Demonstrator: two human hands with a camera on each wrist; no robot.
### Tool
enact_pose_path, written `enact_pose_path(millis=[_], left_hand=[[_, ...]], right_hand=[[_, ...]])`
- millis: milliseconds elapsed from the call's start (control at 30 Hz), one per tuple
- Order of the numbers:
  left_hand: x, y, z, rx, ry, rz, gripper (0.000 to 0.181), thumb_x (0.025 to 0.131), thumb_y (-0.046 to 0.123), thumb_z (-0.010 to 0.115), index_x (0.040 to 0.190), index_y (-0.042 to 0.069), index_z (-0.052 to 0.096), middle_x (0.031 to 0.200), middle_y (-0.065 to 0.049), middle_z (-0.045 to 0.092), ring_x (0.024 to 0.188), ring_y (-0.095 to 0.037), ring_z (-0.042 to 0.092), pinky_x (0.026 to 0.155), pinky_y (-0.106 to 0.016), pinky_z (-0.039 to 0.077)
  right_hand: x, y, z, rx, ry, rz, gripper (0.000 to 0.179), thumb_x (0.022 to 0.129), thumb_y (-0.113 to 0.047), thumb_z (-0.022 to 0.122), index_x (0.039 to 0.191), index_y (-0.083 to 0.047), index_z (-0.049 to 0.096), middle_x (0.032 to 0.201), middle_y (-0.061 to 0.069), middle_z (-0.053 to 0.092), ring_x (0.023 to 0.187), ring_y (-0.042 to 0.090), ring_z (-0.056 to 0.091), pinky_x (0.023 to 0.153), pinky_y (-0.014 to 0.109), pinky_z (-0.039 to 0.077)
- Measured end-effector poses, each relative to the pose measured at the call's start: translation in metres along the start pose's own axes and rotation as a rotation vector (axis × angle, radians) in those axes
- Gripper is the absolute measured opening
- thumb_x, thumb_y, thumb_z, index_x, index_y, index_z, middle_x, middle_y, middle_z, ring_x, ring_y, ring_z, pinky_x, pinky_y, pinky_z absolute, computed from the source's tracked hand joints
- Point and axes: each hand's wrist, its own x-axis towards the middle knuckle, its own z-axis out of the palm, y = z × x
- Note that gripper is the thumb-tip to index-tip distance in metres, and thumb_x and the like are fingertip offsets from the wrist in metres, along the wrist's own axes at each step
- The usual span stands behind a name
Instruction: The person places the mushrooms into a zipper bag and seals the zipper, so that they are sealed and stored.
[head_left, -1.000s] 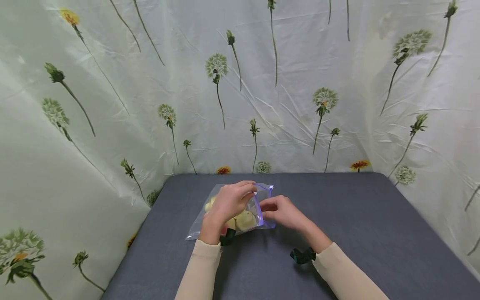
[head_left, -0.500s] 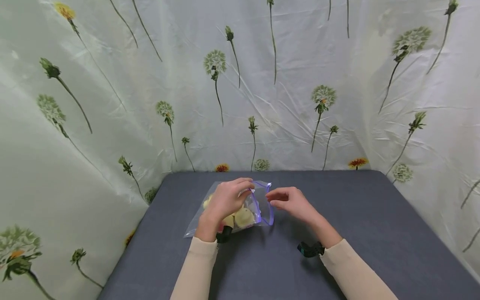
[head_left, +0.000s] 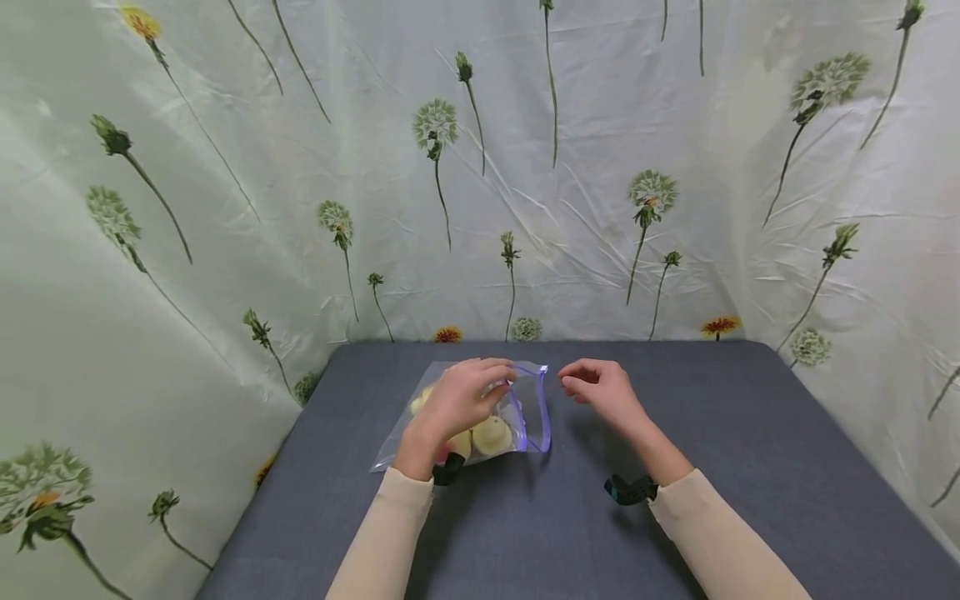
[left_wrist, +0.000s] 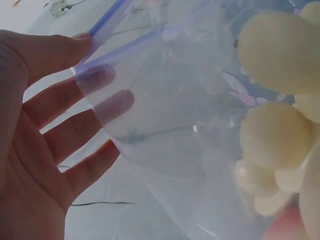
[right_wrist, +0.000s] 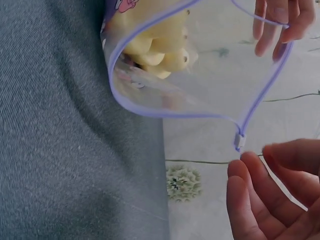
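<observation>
A clear zip bag (head_left: 397, 446) with a purple seal lies on its side on the table, its mouth gaping to the right. Inside are several pale yellow rounded objects (left_wrist: 277, 135), some with small dark spots, and one red-pink patch (left_wrist: 287, 227). My left hand (head_left: 459, 398) pinches the upper edge of the mouth between thumb and fingers, the fingertips inside the clear film. A white slider (right_wrist: 240, 141) sits at the far corner of the seal. Close to it hovers my right hand (head_left: 602, 390), loosely curled and holding nothing, fingertips just short of the slider.
The dark grey table (head_left: 712, 467) stretches out on both sides of the bag. Behind and to the sides hangs a pale curtain (head_left: 570, 208) printed with dandelions. Each wrist carries a dark strap (head_left: 630, 490).
My right hand has drawn back from the bag's mouth, moving right and away toward the slider corner. The mouth's right edge stands free of it. My left hand keeps its grip.
</observation>
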Motion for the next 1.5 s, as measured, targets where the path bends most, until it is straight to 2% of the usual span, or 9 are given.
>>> enact_pose_path(millis=[300,500,633,700,867,967,1100,1267,1500], left_hand=[[0.000,0.002,0.013,-0.005,-0.024,0.040,0.015,0.094,0.015,0.074,0.108,0.019,0.074,0.119,0.000,0.070,0.104,-0.015,0.068,0.084,-0.033,0.055],[-0.002,0.007,0.023,-0.019,-0.011,0.103,0.020,0.092,0.013,0.075,0.112,0.015,0.073,0.119,-0.003,0.070,0.103,-0.016,0.068,0.086,-0.032,0.055],[-0.007,0.010,0.029,-0.023,-0.011,0.161,0.032,0.091,0.011,0.076,0.122,0.014,0.070,0.123,-0.005,0.068,0.110,-0.019,0.066,0.091,-0.035,0.053],[-0.012,0.013,0.031,-0.031,-0.030,0.167,0.041,0.090,0.011,0.076,0.130,0.013,0.067,0.129,-0.008,0.065,0.118,-0.025,0.062,0.097,-0.040,0.050],[-0.027,0.020,0.034,-0.018,-0.119,0.111,0.065,0.092,0.019,0.076,0.151,0.018,0.048,0.151,-0.009,0.048,0.142,-0.035,0.039,0.111,-0.049,0.037],[-0.036,0.023,0.035,-0.011,-0.158,0.096,0.072,0.093,0.023,0.076,0.155,0.022,0.040,0.157,-0.008,0.041,0.148,-0.034,0.028,0.114,-0.050,0.032],[-0.046,0.028,0.035,-0.037,-0.191,0.105,0.071,0.093,0.023,0.075,0.155,0.023,0.040,0.157,-0.007,0.040,0.150,-0.029,0.025,0.114,-0.047,0.032],[-0.056,0.034,0.037,-0.053,-0.201,0.160,0.062,0.092,0.026,0.077,0.147,0.019,0.051,0.153,-0.008,0.045,0.146,-0.030,0.033,0.113,-0.044,0.035],[-0.071,0.042,0.038,0.025,-0.240,0.212,0.066,0.082,0.050,0.081,0.137,0.021,0.061,0.148,-0.007,0.050,0.138,-0.032,0.043,0.108,-0.048,0.040]], right_hand=[[0.014,0.016,0.011,0.033,-0.014,0.035,0.033,0.099,-0.020,0.066,0.131,-0.010,0.064,0.107,0.022,0.072,0.094,0.041,0.069,0.081,0.055,0.056],[0.021,0.022,0.021,0.061,-0.027,0.071,0.036,0.101,-0.023,0.063,0.134,-0.008,0.062,0.100,0.016,0.074,0.093,0.039,0.070,0.079,0.052,0.057],[0.024,0.022,0.027,0.100,-0.027,0.089,0.036,0.101,-0.021,0.064,0.133,-0.005,0.063,0.093,0.012,0.075,0.089,0.035,0.071,0.080,0.053,0.057],[0.025,0.023,0.028,0.120,-0.027,0.094,0.035,0.100,-0.018,0.064,0.132,-0.004,0.063,0.092,0.011,0.074,0.085,0.032,0.072,0.081,0.053,0.056],[0.025,0.026,0.030,0.162,-0.019,0.111,0.036,0.098,-0.012,0.065,0.132,-0.001,0.062,0.091,0.012,0.073,0.082,0.030,0.071,0.083,0.053,0.056],[0.027,0.029,0.031,0.182,-0.007,0.124,0.040,0.097,-0.010,0.066,0.135,0.000,0.060,0.089,0.014,0.072,0.080,0.029,0.071,0.083,0.053,0.056],[0.029,0.030,0.031,0.190,0.009,0.134,0.044,0.095,-0.007,0.067,0.137,0.000,0.058,0.090,0.014,0.073,0.077,0.025,0.070,0.081,0.052,0.057],[0.032,0.031,0.032,0.193,0.029,0.143,0.043,0.094,-0.005,0.068,0.136,0.000,0.059,0.091,0.014,0.074,0.077,0.026,0.070,0.080,0.051,0.057],[0.033,0.036,0.033,0.182,0.049,0.140,0.041,0.094,-0.003,0.068,0.134,0.000,0.061,0.087,0.011,0.073,0.075,0.028,0.071,0.077,0.049,0.058]])
